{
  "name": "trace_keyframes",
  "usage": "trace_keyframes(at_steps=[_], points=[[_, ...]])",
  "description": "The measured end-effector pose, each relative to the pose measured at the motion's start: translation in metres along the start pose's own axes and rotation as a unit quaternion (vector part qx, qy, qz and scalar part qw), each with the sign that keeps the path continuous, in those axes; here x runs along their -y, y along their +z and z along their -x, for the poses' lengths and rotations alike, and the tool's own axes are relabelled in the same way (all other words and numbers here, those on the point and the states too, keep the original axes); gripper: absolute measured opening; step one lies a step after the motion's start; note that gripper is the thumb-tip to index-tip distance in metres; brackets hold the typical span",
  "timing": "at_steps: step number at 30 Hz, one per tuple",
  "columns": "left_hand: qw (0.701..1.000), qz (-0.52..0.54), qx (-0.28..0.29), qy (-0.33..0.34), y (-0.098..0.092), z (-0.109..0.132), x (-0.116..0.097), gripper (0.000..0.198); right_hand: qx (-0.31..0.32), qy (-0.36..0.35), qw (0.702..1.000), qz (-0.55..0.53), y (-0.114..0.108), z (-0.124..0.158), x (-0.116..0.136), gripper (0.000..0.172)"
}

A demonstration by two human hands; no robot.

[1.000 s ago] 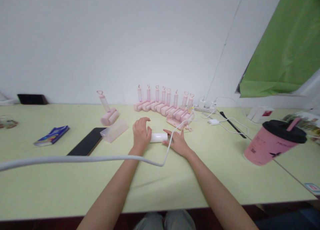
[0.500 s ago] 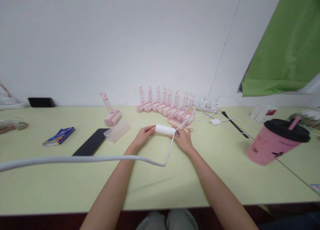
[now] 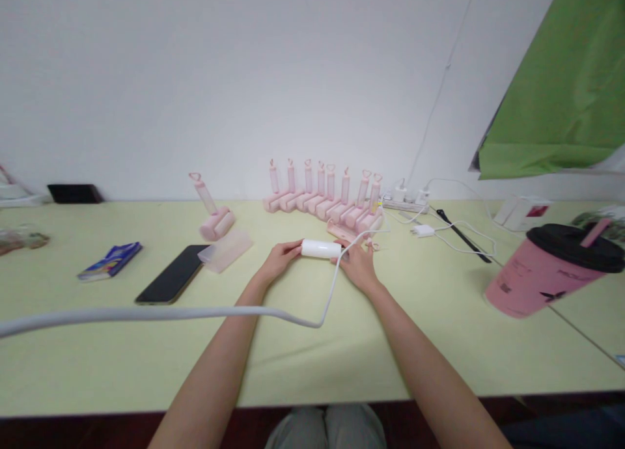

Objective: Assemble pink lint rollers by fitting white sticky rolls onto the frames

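A smooth white cylindrical roll (image 3: 321, 248) lies sideways between my hands, just above or on the table. My left hand (image 3: 282, 257) pinches its left end with the fingertips. At its right end, my right hand (image 3: 358, 267) closes around it, partly behind a pale cable. Just beyond the right hand lies a flat pink piece (image 3: 340, 230) with a small loop near it. Behind stands a row of pink roller-like tools (image 3: 323, 207), each with an upright clear handle topped by a loop. One similar pink tool (image 3: 216, 223) stands apart on the left.
A translucent case (image 3: 227, 250), a black phone (image 3: 172, 274) and a blue packet (image 3: 110, 261) lie left. At right are a pink cup (image 3: 541, 276), a white charger (image 3: 424, 231) with cords, and a black strap (image 3: 463, 236). A pale cable (image 3: 161, 313) crosses the near view.
The view has shifted slightly. The white roll is turned a little more level, and both hands stay at its ends. Other things on the table keep their places.
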State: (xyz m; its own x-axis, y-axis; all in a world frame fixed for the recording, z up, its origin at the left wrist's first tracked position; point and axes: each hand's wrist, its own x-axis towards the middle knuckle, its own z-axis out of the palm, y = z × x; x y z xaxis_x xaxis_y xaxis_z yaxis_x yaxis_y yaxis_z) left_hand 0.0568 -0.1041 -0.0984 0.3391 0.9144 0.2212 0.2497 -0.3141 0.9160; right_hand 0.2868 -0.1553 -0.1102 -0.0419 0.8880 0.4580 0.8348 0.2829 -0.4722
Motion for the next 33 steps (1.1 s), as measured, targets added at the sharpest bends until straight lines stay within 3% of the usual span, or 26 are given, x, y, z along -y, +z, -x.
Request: trace_keyframes(at_steps=[8,18,21,26,29,33], points=[[1.000,-0.011,0.017,0.001,0.000,0.001,-0.002,0.056,0.006,0.012,1.000,0.008,0.001,0.000,-0.002,0.034],[0.989,-0.129,-0.054,0.037,0.006,0.006,-0.003,0.051,0.006,0.006,1.000,0.013,0.004,0.000,-0.006,0.035],[0.961,-0.257,-0.083,0.061,0.002,0.007,-0.001,0.047,0.006,0.006,1.000,0.024,0.003,0.001,-0.005,0.036],[0.869,-0.470,-0.145,0.046,-0.007,0.011,0.000,0.035,0.014,0.009,0.999,0.034,0.002,0.001,-0.003,0.040],[0.839,-0.514,-0.175,0.022,-0.007,0.015,-0.002,0.033,0.026,0.004,0.999,0.032,0.002,0.002,-0.002,0.044],[0.831,-0.517,-0.206,0.030,-0.003,0.018,-0.012,0.034,0.036,-0.006,0.999,0.021,0.001,0.003,0.001,0.053]])
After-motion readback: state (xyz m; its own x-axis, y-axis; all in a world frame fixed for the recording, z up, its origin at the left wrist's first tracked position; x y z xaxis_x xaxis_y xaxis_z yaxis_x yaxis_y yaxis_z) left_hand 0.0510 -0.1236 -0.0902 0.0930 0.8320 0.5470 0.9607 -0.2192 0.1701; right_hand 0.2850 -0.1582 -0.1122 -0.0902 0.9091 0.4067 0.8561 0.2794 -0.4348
